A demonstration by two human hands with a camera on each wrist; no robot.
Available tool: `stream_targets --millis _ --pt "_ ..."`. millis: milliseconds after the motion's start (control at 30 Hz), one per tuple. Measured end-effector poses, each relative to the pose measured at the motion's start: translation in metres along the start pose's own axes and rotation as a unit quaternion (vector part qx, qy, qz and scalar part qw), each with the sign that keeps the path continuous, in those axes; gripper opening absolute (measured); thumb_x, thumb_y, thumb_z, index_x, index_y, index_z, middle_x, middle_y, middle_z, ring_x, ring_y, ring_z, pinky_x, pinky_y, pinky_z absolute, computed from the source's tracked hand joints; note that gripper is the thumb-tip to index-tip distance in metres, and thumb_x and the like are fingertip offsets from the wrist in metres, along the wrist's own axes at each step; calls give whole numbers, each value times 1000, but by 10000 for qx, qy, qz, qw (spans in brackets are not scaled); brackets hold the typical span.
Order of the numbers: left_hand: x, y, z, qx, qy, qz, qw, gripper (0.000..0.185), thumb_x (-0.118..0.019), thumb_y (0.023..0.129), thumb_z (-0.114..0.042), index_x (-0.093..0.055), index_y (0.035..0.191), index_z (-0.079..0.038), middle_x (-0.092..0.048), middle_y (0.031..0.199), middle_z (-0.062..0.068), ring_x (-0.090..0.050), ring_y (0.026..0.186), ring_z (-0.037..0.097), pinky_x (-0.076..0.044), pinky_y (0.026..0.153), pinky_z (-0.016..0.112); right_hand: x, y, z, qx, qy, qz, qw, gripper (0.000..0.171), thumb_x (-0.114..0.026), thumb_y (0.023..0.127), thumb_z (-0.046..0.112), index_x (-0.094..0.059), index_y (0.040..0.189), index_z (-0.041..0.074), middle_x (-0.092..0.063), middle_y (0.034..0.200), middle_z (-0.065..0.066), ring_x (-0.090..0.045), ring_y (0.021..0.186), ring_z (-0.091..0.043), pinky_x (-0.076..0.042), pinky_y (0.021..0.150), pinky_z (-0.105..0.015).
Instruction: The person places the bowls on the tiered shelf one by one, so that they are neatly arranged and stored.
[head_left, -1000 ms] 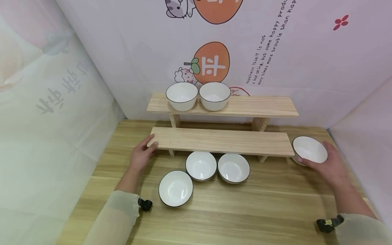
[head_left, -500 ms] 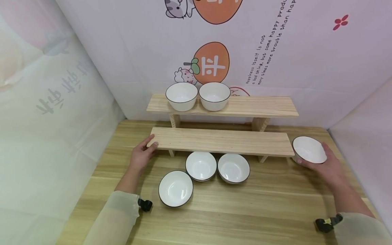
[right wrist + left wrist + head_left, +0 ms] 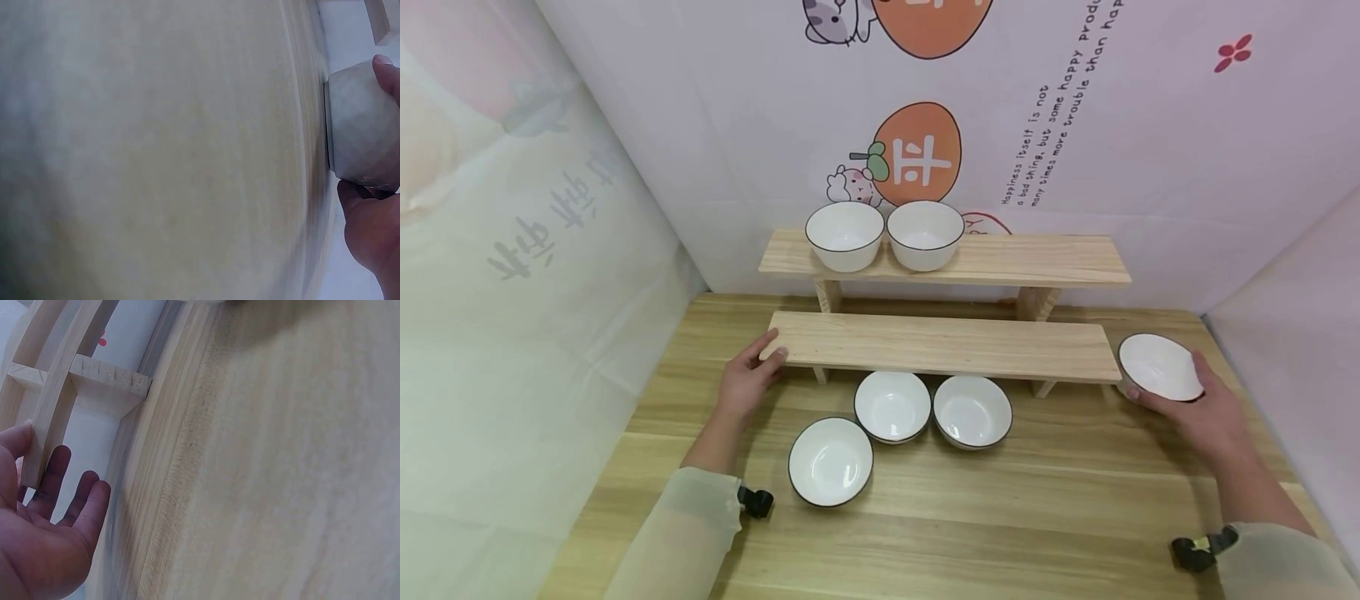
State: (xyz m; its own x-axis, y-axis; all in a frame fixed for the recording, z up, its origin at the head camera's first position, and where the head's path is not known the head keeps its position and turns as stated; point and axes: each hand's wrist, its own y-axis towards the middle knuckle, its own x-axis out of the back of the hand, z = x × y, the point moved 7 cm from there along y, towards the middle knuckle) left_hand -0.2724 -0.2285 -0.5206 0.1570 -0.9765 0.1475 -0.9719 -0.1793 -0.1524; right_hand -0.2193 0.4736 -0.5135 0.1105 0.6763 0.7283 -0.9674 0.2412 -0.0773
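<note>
My left hand [image 3: 751, 379] grips the left end of the lower board of a two-tier wooden shelf [image 3: 940, 343]. In the left wrist view its thumb lies over the board [image 3: 51, 409] and the fingers reach beneath. Beyond the shelf's right end, my right hand [image 3: 1206, 417] holds a white bowl [image 3: 1159, 367] with a dark rim, thumb on the near side and fingers around the far right side. The right wrist view shows this bowl [image 3: 359, 122] upright, its base close to the tabletop.
Two white bowls [image 3: 846, 237] stand on the upper board's left half. In front of the shelf are a bowl [image 3: 892, 407] and another bowl [image 3: 972, 412] side by side, with a third bowl [image 3: 831, 462] nearer left. Printed white sheets [image 3: 1075, 125] enclose the wooden table [image 3: 1000, 525].
The right hand shifts very slightly about the bowl, which stays almost in place. The left hand, the shelf and the other bowls have not moved.
</note>
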Motion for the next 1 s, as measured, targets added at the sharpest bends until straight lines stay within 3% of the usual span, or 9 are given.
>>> stream_targets --millis 467,667,1000 --pt "0 0 0 -6 -29 16 10000 63 -80 91 -45 -59 149 -29 -40 164 0 -58 126 21 -54 102 38 19 -3 -4 -103 -65 -290 9995 120 -78 88 57 6 166 22 -1 167 -32 -7 149 -59 -18 114 -77" --pt "1 2 1 -5 -32 42 10000 64 -81 90 -47 -59 149 -30 -38 164 -2 -57 127 21 -53 103 39 23 -5 3 -48 -79 -396 9992 119 -79 88 54 3 166 18 -3 167 -32 -8 149 -59 -17 115 -76" --pt "0 1 -1 -54 -73 8 10000 60 -79 93 -41 -59 149 -27 -41 163 2 -58 124 20 -53 103 40 27 -10 21 -107 329 -518 9981 118 -81 87 52 3 166 27 -1 170 -20 -2 154 -49 -11 121 -69"
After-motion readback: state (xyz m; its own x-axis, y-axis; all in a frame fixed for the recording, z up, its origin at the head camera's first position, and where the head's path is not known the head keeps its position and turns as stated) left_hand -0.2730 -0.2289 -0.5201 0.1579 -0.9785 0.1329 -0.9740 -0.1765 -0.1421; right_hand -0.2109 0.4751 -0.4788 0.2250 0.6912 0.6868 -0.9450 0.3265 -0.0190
